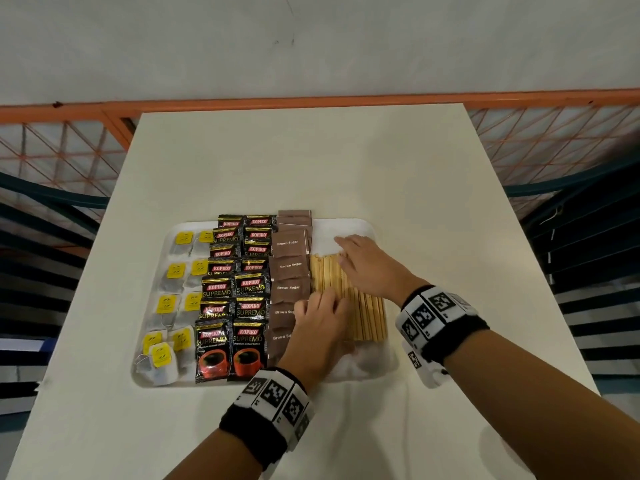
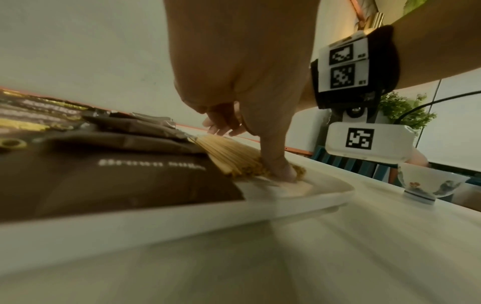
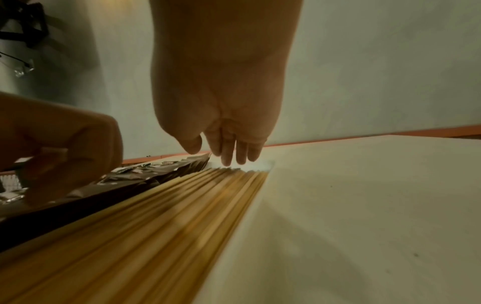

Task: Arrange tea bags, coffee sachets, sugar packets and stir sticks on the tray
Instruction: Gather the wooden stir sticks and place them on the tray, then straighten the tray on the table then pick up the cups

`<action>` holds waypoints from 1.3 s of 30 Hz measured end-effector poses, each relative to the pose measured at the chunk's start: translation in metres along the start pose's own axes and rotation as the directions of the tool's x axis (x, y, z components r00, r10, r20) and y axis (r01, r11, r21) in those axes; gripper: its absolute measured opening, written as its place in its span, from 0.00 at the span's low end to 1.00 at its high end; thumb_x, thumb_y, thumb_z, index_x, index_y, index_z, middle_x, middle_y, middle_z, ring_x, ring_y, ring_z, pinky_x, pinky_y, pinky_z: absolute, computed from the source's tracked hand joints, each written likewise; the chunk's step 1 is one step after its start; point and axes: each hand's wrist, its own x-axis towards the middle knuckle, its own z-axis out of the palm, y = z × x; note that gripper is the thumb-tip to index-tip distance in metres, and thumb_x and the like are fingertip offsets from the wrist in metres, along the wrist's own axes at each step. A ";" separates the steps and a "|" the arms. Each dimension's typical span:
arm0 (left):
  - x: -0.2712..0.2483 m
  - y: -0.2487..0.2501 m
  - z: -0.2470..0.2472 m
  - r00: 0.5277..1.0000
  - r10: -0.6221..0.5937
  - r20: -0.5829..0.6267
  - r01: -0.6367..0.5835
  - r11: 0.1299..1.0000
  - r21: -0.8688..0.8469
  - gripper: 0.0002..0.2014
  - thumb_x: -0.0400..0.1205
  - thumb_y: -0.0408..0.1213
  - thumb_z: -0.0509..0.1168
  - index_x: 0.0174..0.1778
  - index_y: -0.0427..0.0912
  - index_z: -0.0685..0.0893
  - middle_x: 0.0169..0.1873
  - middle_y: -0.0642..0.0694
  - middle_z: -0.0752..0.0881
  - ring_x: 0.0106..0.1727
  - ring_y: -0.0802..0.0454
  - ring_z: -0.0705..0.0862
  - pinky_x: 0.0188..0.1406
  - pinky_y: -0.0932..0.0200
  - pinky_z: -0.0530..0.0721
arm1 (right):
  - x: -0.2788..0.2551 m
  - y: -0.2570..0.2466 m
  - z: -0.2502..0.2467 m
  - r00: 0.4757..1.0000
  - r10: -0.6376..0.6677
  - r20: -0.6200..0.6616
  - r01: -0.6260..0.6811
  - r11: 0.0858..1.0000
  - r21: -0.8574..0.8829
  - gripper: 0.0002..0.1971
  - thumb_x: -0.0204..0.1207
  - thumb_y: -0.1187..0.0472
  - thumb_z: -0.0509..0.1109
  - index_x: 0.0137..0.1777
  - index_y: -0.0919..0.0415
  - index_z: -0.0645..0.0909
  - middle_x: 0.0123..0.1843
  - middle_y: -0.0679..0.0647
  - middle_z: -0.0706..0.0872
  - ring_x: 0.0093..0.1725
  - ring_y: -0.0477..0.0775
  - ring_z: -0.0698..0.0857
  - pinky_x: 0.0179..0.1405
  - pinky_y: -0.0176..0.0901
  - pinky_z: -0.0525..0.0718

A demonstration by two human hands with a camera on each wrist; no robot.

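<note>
A white tray (image 1: pixel 349 227) holds four rows side by side. Tea bags (image 1: pixel 173 306) with yellow tags lie at the left, then black coffee sachets (image 1: pixel 235 289), brown sugar packets (image 1: pixel 289 268) and a flat layer of wooden stir sticks (image 1: pixel 367 306). My left hand (image 1: pixel 322 313) lies over the near part of the sticks; in the left wrist view its thumb (image 2: pixel 278 164) presses against the stick ends (image 2: pixel 234 156). My right hand (image 1: pixel 360 258) rests flat, fingers (image 3: pixel 231 156) straight at the sticks' far ends (image 3: pixel 234 170). Neither hand holds anything.
The tray sits on a white table (image 1: pixel 311 161) with bare surface beyond and to the right. A small painted porcelain cup (image 2: pixel 432 185) stands on the table right of the tray. An orange mesh railing (image 1: pixel 69 147) runs behind the table.
</note>
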 end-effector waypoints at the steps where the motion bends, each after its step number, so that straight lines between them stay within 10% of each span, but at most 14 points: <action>1: -0.002 0.000 -0.003 0.999 -0.024 0.024 0.025 1.000 -0.015 0.31 0.60 0.58 0.77 0.53 0.43 0.79 0.51 0.46 0.80 0.51 0.46 0.80 0.51 0.48 0.77 | -0.003 -0.001 -0.002 0.999 -0.002 -0.041 0.003 1.000 0.025 0.25 0.85 0.56 0.52 0.80 0.62 0.56 0.79 0.58 0.64 0.79 0.55 0.59 0.77 0.45 0.58; 5: -0.033 -0.016 -0.017 0.988 -0.143 -0.064 0.132 0.980 -0.152 0.17 0.72 0.52 0.68 0.52 0.48 0.77 0.52 0.54 0.70 0.55 0.56 0.68 0.64 0.49 0.68 | -0.029 -0.002 -0.004 0.957 0.072 -0.280 -0.035 0.990 0.135 0.26 0.83 0.56 0.57 0.79 0.61 0.59 0.77 0.58 0.67 0.77 0.55 0.63 0.74 0.40 0.59; 10: -0.108 -0.088 -0.033 0.853 -0.394 -0.342 0.282 0.900 -0.334 0.07 0.72 0.38 0.73 0.40 0.42 0.81 0.39 0.51 0.77 0.38 0.51 0.77 0.41 0.55 0.77 | -0.085 -0.001 0.026 0.864 0.323 -0.387 -0.184 0.917 0.354 0.22 0.79 0.62 0.62 0.74 0.61 0.67 0.65 0.60 0.76 0.62 0.56 0.78 0.59 0.42 0.75; 13: -0.157 -0.134 -0.037 0.743 -0.607 -0.282 0.475 0.775 -0.416 0.08 0.72 0.23 0.73 0.45 0.31 0.84 0.41 0.43 0.78 0.35 0.46 0.79 0.39 0.52 0.79 | -0.114 -0.005 0.055 0.839 0.452 -0.303 -0.312 0.856 0.412 0.24 0.79 0.60 0.63 0.75 0.62 0.66 0.67 0.62 0.75 0.58 0.57 0.80 0.57 0.46 0.78; 19: -0.188 -0.172 -0.032 0.582 -0.804 -0.122 0.618 0.535 -0.575 0.18 0.79 0.28 0.66 0.65 0.30 0.78 0.52 0.32 0.82 0.42 0.44 0.80 0.49 0.51 0.78 | -0.142 -0.019 0.087 0.785 0.581 -0.215 -0.427 0.758 0.492 0.21 0.79 0.66 0.62 0.72 0.65 0.69 0.64 0.66 0.77 0.61 0.63 0.77 0.63 0.52 0.75; 26: -0.171 -0.186 -0.020 0.557 -0.829 -0.054 0.589 0.440 -0.678 0.11 0.81 0.27 0.61 0.55 0.33 0.86 0.40 0.36 0.87 0.40 0.41 0.83 0.48 0.51 0.80 | -0.150 -0.020 0.088 0.780 0.585 -0.222 -0.404 0.742 0.535 0.15 0.76 0.67 0.64 0.62 0.62 0.79 0.48 0.59 0.86 0.48 0.61 0.83 0.50 0.49 0.80; 32: -0.171 -0.179 -0.016 0.463 -0.880 -0.107 0.574 0.390 -0.720 0.12 0.80 0.29 0.64 0.58 0.34 0.86 0.50 0.39 0.88 0.53 0.40 0.83 0.60 0.49 0.76 | -0.149 -0.014 0.084 0.790 0.569 -0.229 -0.350 0.725 0.593 0.10 0.75 0.69 0.65 0.53 0.58 0.82 0.34 0.49 0.85 0.39 0.58 0.87 0.48 0.50 0.83; 39: -0.174 -0.172 -0.020 0.439 -0.894 -0.093 0.474 0.319 -0.821 0.09 0.78 0.27 0.66 0.51 0.36 0.88 0.44 0.42 0.88 0.47 0.45 0.83 0.54 0.54 0.78 | -0.136 -0.009 0.087 0.770 0.579 -0.268 -0.351 0.735 0.581 0.13 0.76 0.67 0.65 0.59 0.58 0.82 0.40 0.55 0.87 0.40 0.58 0.87 0.50 0.51 0.84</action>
